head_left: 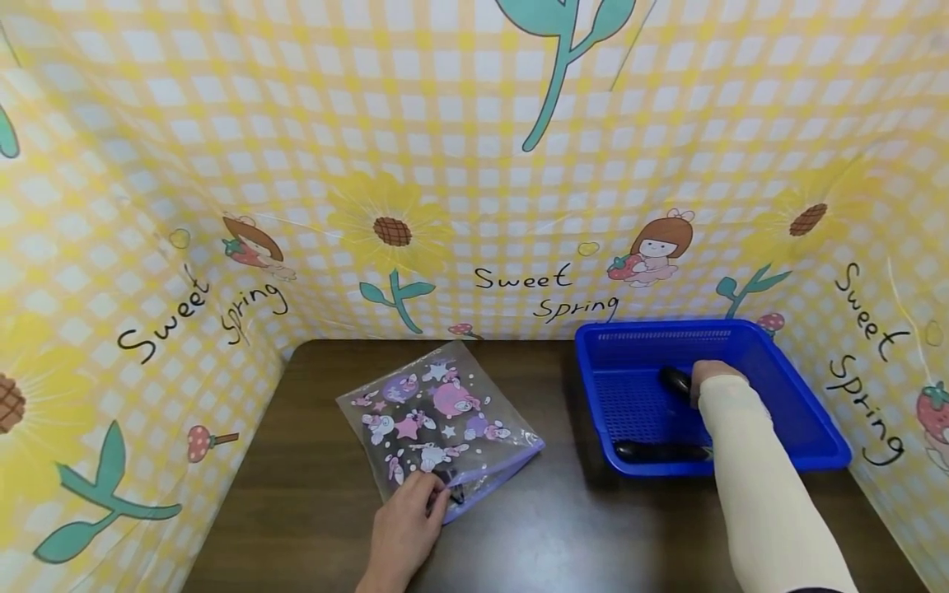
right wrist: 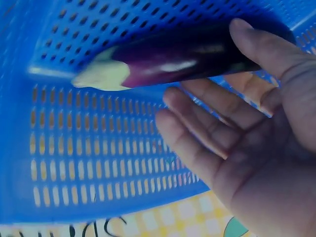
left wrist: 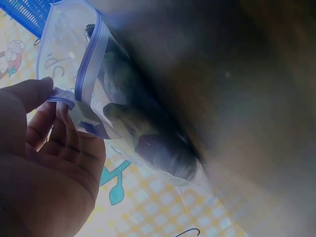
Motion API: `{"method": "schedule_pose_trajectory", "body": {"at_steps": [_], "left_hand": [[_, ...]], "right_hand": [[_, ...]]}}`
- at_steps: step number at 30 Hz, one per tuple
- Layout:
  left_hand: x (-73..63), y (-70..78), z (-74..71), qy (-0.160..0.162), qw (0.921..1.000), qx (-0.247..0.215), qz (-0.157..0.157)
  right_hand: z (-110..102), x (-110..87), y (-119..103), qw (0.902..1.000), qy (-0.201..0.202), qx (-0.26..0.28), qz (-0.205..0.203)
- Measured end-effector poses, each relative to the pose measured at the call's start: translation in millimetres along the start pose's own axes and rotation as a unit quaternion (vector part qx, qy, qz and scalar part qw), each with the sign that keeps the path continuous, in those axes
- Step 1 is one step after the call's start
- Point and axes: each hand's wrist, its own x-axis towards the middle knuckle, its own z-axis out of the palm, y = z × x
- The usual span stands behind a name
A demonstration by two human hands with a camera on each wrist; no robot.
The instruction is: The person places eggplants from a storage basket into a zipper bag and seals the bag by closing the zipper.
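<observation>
A clear zip bag (head_left: 423, 412) with pink and purple cartoon prints lies on the table, its purple-edged mouth towards the front right. My left hand (head_left: 411, 515) pinches the rim of that mouth, near the white slider (left wrist: 86, 118). Dark, long, rounded things (left wrist: 170, 153) show through the plastic; their kind is blurred. Inside the blue basket, my right hand (right wrist: 256, 128) is at a dark purple eggplant (right wrist: 173, 59) with a pale stem end. The thumb lies over its side and the fairly straight fingers reach below it. Another eggplant (head_left: 660, 451) lies along the basket's front wall.
The blue perforated basket (head_left: 811, 412) stands at the right of the dark wooden table (head_left: 549, 543). Yellow checked cloth (head_left: 474, 198) with flowers and lettering hangs behind and on both sides. The right forearm (head_left: 764, 486) crosses the basket's front rim.
</observation>
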Motion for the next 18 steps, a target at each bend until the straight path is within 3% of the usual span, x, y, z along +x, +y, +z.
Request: {"method": "schedule_pose_trajectory", "body": {"at_steps": [18], "left_hand": [[2.1,5.0,0.7,0.002,1.0000,-0.009,-0.001]], "right_hand": [[6,-2.0,-17,0.9996,0.010,-0.006,-0.026]]}}
